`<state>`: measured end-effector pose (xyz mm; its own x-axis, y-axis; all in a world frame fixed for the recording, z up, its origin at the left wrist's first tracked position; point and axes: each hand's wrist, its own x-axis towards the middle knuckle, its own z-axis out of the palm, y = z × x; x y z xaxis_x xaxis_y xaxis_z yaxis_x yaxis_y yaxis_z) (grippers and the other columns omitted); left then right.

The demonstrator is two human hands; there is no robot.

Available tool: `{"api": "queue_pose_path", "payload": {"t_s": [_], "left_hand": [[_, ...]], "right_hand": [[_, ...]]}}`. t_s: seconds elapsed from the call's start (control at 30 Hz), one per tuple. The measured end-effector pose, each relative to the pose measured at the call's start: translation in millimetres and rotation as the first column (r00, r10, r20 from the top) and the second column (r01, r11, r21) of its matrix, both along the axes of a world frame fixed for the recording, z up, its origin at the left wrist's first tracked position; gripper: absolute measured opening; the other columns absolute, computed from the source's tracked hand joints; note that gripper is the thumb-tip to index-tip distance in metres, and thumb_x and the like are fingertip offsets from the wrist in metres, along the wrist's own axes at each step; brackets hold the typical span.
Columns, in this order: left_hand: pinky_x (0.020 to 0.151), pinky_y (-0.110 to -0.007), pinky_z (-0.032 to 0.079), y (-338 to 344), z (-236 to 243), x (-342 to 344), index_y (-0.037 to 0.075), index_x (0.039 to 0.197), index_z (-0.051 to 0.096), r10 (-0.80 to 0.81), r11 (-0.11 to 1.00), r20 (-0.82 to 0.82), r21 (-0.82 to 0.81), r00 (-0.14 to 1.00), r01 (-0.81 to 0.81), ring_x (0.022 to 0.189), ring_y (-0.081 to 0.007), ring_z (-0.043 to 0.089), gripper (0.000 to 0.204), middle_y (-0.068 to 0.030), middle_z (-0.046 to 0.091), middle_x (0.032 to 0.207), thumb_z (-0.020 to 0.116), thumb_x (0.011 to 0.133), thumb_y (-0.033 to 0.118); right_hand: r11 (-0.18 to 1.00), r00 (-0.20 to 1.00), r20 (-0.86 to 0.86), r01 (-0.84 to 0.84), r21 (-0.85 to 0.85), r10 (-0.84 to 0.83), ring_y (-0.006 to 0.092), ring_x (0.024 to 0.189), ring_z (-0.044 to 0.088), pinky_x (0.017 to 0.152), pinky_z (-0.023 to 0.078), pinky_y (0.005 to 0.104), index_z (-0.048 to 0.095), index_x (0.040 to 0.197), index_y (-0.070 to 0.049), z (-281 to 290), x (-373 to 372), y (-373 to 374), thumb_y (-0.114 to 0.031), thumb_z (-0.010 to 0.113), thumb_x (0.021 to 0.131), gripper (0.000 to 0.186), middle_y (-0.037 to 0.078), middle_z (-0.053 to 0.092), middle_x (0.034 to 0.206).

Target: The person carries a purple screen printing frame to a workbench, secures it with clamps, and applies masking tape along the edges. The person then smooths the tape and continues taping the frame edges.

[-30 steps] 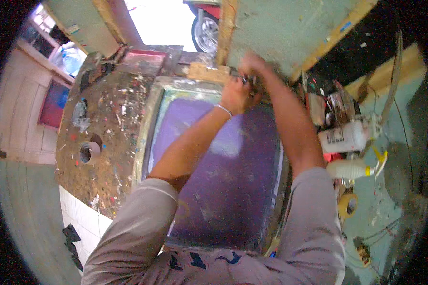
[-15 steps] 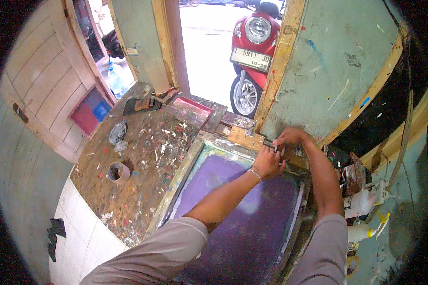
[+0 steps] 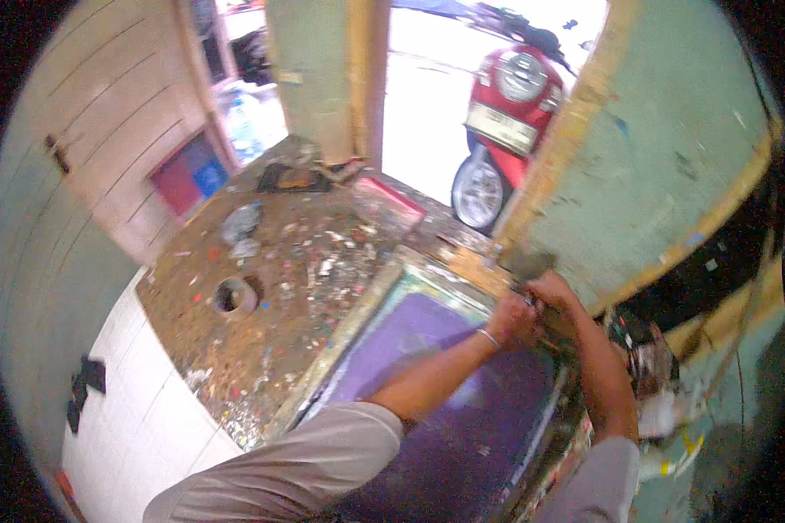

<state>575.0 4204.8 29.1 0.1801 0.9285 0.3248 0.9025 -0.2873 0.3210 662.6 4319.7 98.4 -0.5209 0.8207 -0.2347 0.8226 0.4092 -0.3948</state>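
A screen-printing frame (image 3: 344, 344) with purple mesh (image 3: 414, 327) lies under my forearms. My left hand (image 3: 516, 319) is closed over the frame's far end, its fingers curled around something too small and blurred to name. Right beside it, my right hand (image 3: 553, 291) is closed too, its fingers pinched close to the left hand's. What lies between the two hands is hidden. Just left of my hands, a light wooden block (image 3: 480, 272) with a metal fitting (image 3: 490, 256) sits at the frame's far edge.
The paint-spattered worktable (image 3: 296, 322) carries a roll of brown tape (image 3: 235, 297), a crumpled grey plastic bag (image 3: 242, 223) and a red-edged tray (image 3: 391, 202). Bottles (image 3: 663, 411) stand on the right by the green wall (image 3: 654, 192). Through the doorway a red scooter (image 3: 519, 105) is parked.
The view has turned, shifting the scene rightward. Both hands stay at the frame's far end; my right hand's fingers now sit closer to my left hand.
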Motion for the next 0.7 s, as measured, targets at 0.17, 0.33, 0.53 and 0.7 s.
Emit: {"api": "queue_pose_path", "payload": {"t_s": [0.17, 0.33, 0.53, 0.7], "left_hand": [[0.089, -0.042, 0.042, 16, -60, -3, 0.010, 0.086, 0.070, 0.233, 0.839, -0.031, 0.513, 0.972, -0.185, 0.090, -0.0275, 0.060, 0.027, -0.0131, 0.065, 0.085, 0.052, 0.086, 0.030], [0.095, -0.045, 0.039, 23, -60, -7, 0.010, 0.089, 0.072, 0.180, 0.896, -0.079, 0.426, 0.981, -0.130, 0.097, -0.0293, 0.058, 0.030, -0.0148, 0.065, 0.087, 0.050, 0.087, 0.031], [0.097, -0.045, 0.039, 17, -45, 9, 0.010, 0.089, 0.071, 0.197, 0.939, -0.120, 0.309, 0.973, -0.152, 0.096, -0.0299, 0.059, 0.034, -0.0131, 0.065, 0.093, 0.053, 0.084, 0.038], [0.103, -0.047, 0.035, 19, -59, -11, 0.006, 0.103, 0.068, 0.272, 0.859, -0.082, 0.469, 0.959, -0.204, 0.108, -0.0333, 0.057, 0.038, -0.0134, 0.066, 0.109, 0.049, 0.088, 0.035]], "right_hand": [[0.941, 0.918, 0.382, -0.029, 0.338, -0.108, 0.0356, 0.101, 0.066, 0.084, 0.054, 0.0425, 0.068, 0.106, 0.000, 24, -55, -43, -0.031, 0.066, 0.074, 0.045, 0.018, 0.068, 0.111], [0.950, 0.826, 0.535, 0.003, 0.313, -0.179, 0.0343, 0.104, 0.066, 0.086, 0.054, 0.0423, 0.071, 0.103, -0.003, 19, -79, -26, -0.030, 0.065, 0.077, 0.037, 0.020, 0.067, 0.112], [0.973, 0.849, 0.482, 0.141, 0.184, -0.215, 0.0288, 0.103, 0.068, 0.086, 0.054, 0.0421, 0.073, 0.104, -0.013, 1, -33, 5, -0.034, 0.066, 0.080, 0.033, 0.011, 0.070, 0.112], [0.935, 0.750, 0.605, 0.050, 0.350, -0.266, 0.0280, 0.105, 0.067, 0.084, 0.054, 0.0417, 0.073, 0.109, -0.014, 23, -96, -38, -0.029, 0.063, 0.083, 0.031, 0.011, 0.069, 0.115]]}}
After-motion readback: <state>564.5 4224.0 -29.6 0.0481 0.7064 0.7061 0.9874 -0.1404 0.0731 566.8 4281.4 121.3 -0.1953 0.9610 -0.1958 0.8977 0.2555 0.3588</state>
